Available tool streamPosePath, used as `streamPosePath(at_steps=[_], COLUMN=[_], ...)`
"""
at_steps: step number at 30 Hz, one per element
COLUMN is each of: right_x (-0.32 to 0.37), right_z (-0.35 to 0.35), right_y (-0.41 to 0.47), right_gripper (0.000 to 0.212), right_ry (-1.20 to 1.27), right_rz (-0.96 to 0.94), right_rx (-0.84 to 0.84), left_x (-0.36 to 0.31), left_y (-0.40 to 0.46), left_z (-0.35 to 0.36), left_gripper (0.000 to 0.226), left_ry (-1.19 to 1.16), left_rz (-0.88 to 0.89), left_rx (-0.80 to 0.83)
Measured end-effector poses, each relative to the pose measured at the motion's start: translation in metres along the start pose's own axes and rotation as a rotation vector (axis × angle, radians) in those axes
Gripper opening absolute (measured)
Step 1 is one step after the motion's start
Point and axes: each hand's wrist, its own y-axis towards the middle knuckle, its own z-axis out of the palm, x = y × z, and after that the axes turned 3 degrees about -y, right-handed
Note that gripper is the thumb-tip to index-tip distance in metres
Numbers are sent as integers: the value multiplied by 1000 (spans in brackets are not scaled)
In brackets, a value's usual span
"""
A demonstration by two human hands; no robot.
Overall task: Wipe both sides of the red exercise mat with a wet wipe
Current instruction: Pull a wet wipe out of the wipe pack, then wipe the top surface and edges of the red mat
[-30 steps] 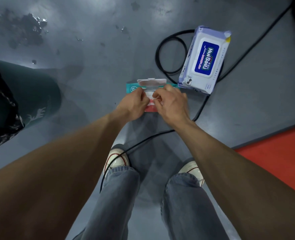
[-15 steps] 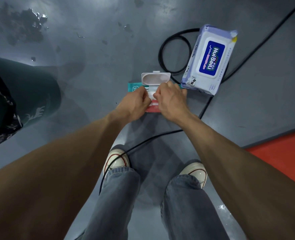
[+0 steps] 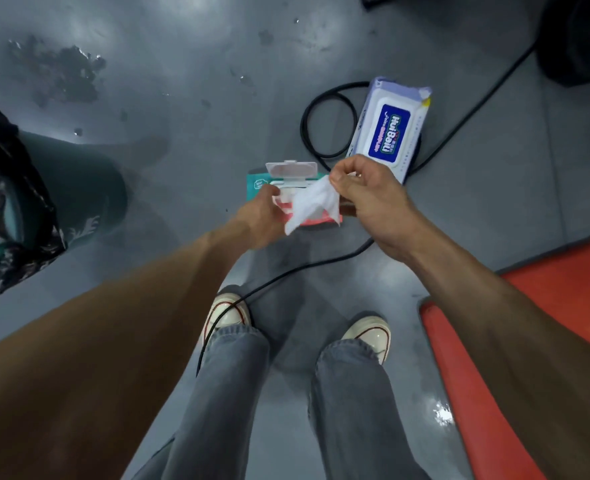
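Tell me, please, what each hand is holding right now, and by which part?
The right hand pinches the wet wipe by its top corner; the left hand rests on the open pack.

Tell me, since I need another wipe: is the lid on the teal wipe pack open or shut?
Open. The clear lid of the teal wipe pack stands flipped up, and the right hand pinches a white wipe above it.

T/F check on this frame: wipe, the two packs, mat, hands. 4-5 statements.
1. The right hand pinches a white wet wipe. True.
2. The small teal pack has its lid shut. False: the lid stands open.
3. The left hand rests on the teal pack. True.
4. The purple wipe pack lies on the red mat. False: it lies on the grey floor, over a black cable.
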Motion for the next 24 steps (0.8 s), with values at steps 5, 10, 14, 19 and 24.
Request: streamPosePath(at_steps=[5, 10, 14, 19, 24], right_x=[39, 99, 140, 184, 224], right_z=[-7, -14, -19, -34, -71], right_y=[-57, -161, -244, -355, -458], right_gripper=[11, 13, 7, 23, 11], right_ry=[117, 328, 495, 753, 819], right_rz=[37, 78, 126, 137, 87], right_rx=[-124, -161, -234, -286, -433], left_x=[-13, -83, -149, -215, -310], left_y=[-64, -174, -277, -382, -472], left_z=[-21, -41, -42, -42, -42], left_gripper=[66, 22, 40, 16, 25], left_ry=[-2, -440, -670, -388, 0], left_rz=[-32, -51, 26, 262, 406], left_rx=[-1, 56, 213, 199, 196])
